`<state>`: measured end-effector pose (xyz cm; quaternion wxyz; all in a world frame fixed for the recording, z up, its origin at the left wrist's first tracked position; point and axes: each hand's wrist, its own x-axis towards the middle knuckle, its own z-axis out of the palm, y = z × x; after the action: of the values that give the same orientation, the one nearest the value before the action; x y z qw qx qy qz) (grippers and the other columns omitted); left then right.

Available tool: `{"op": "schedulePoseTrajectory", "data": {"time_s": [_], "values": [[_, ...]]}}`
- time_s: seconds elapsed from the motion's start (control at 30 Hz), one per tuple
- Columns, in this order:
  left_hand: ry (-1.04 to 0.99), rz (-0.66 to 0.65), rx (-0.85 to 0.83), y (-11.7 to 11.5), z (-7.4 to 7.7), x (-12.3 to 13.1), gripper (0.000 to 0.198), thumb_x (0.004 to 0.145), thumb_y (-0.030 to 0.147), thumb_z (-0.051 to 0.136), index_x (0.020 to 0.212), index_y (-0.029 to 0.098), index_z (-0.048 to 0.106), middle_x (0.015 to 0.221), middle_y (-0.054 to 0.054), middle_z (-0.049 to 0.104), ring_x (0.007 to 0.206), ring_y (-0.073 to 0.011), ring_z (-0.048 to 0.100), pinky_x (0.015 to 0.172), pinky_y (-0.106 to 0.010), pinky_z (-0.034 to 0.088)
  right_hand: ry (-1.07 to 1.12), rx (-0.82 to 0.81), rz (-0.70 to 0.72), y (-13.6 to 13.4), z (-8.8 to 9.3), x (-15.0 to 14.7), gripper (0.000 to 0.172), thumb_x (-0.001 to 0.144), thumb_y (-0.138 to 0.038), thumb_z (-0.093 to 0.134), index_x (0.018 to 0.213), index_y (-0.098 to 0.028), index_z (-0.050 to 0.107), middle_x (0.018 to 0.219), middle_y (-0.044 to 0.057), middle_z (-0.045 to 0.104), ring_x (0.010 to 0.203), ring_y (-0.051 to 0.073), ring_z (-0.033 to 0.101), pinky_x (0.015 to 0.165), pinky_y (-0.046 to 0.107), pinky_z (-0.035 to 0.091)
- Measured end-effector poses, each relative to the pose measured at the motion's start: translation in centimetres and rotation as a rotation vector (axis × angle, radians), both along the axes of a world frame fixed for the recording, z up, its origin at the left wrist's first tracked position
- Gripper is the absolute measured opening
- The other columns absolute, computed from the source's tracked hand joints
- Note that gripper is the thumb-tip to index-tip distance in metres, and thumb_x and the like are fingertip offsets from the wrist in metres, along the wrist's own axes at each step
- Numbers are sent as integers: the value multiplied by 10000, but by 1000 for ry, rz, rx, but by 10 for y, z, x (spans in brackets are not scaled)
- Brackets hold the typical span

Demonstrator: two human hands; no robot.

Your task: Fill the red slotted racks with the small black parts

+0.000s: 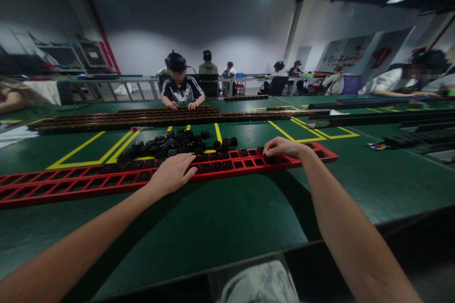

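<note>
A long red frame with two rows of square openings lies across the green table. Small black blocks fill a number of its openings around the middle. My left hand rests on the frame there, palm down and fingers stretched out over the blocks. Toward the frame's right end, my right hand is closed in a pinch, fingertips down at an opening. What it pinches, if anything, is hidden by the fingers. Just beyond the frame is a loose pile of black blocks.
Behind the pile, long brown strips lie across the green table. A co-worker sits opposite with both hands at them. Dark rails lie at the right, near small coloured pieces. Yellow tape marks the tabletop.
</note>
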<state>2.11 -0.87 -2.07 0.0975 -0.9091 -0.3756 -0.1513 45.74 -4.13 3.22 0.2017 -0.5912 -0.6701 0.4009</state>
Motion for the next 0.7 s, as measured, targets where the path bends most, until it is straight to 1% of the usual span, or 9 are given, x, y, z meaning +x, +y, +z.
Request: {"op": "schedulePoseTrajectory", "data": {"time_s": [0.07,0.23,0.4,0.47,0.53,0.6,0.67,0.7], "values": [[10,4,-2,0,1,0,531,1011,437,376,1362,100,589,1420,-150,583,1327,-284,537,1138,-435,404,0,-2,3,1,-1,1,328,659,-419,790,839,-151,736,804,37,683,727,160,590,634,278,431],[11,5,-2,-1,2,0,520,1006,428,378,1357,109,593,1418,-147,586,1322,-280,544,1134,-428,409,57,-48,-36,1,-4,-1,304,661,-416,780,799,-156,706,677,1,623,571,122,542,539,270,422],[-5,-4,-10,-1,2,0,522,1005,438,382,1357,115,592,1415,-149,588,1320,-286,544,1132,-436,411,107,0,-74,0,-6,-3,327,630,-350,808,867,-155,696,682,-3,636,505,87,515,482,233,402],[-6,-1,-13,-2,3,1,518,1004,435,382,1353,116,595,1414,-149,589,1320,-286,545,1134,-439,409,138,33,-104,2,-8,-3,335,634,-332,804,889,-155,678,640,-14,615,476,77,490,454,218,371],[2,1,-16,-2,4,1,520,1005,429,377,1353,109,594,1415,-152,588,1322,-284,543,1137,-437,405,144,107,-181,7,-11,-3,301,661,-332,775,873,-154,656,573,-29,567,445,73,450,429,214,331],[13,0,-15,-3,4,2,528,1008,424,369,1356,95,591,1415,-157,587,1324,-282,540,1140,-432,402,91,252,-320,12,-15,-3,229,711,-326,713,843,-149,650,535,-34,529,446,80,431,437,221,326],[18,-1,-9,-3,4,2,534,1010,421,362,1359,86,587,1416,-161,584,1327,-281,536,1142,-431,400,-22,412,-457,18,-19,-4,167,745,-293,650,818,-143,665,570,-10,563,502,104,475,495,238,381],[19,0,-6,-3,4,2,535,1011,422,359,1360,86,586,1418,-160,583,1327,-281,535,1141,-433,401,-89,473,-499,20,-21,-5,157,751,-274,627,812,-139,679,614,9,602,553,122,516,545,250,418]]}}
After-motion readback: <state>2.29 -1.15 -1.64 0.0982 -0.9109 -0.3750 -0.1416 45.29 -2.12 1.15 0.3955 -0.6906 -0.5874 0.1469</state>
